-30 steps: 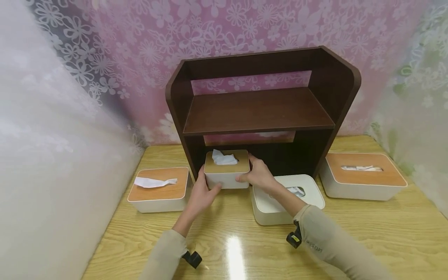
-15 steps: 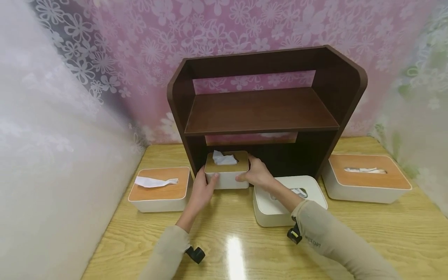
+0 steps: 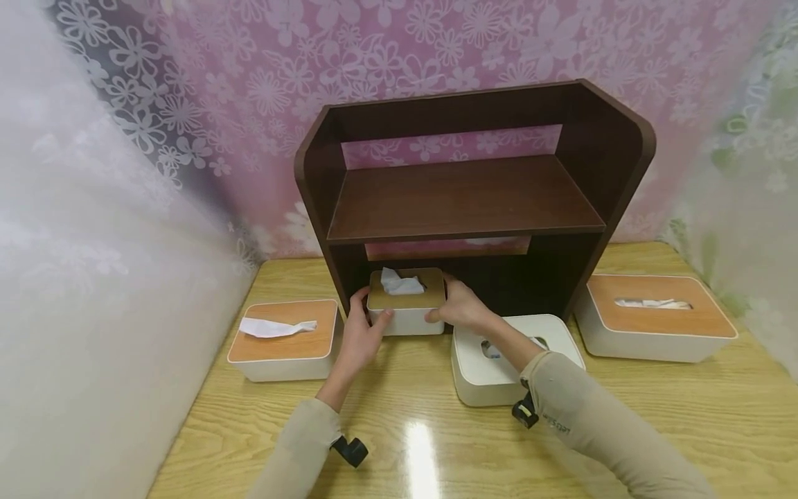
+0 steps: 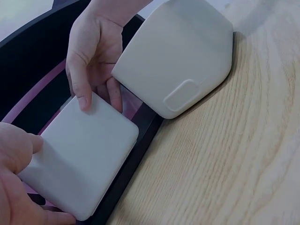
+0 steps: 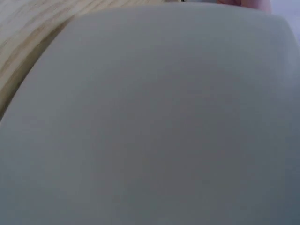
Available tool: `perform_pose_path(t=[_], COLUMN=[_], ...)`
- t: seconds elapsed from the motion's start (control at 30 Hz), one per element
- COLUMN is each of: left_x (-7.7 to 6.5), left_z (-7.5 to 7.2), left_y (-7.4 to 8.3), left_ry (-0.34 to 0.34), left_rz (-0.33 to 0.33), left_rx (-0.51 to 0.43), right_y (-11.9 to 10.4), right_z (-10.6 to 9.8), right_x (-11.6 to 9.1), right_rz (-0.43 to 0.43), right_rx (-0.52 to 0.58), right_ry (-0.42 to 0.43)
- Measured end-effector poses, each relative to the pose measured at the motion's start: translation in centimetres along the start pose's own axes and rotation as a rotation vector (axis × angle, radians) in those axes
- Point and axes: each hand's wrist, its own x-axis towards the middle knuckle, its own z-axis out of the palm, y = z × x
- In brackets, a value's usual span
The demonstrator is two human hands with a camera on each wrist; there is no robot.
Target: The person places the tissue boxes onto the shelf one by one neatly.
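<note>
1. Small tissue box: at the left of the dark shelf's lower compartment.
2. Left hand and right hand grip its opposite sides.
3. White-topped box: nearer, to the right.
4. Left orange-topped box, right orange-topped box: flanking the shelf.

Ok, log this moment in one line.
left grip: holds small box, left side | right grip: holds same box, right side | small box: at shelf, lower left | white-lidded box: on table

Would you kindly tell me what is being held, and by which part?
The small tissue box, by its two sides: left hand at left, right hand at right, thumbs on the front.
</note>
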Motion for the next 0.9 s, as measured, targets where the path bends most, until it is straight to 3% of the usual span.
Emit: perform_pose_path(t=[0.33,0.9], left_x=[0.7,2.8], left_z=[0.4,0.9], left_y=[0.4,0.2], left_ry=[-0.01,-0.014], left_rz=[-0.055,-0.108], left_rx=[0.059,-0.019], right_y=[0.0,-0.1], right_z=[-0.6,-0.7], right_x=[1.0,2.7], right_rz=[-0.002,0.039], right_rx=[-0.02,0.101], right_ry=[-0.05,-0.055])
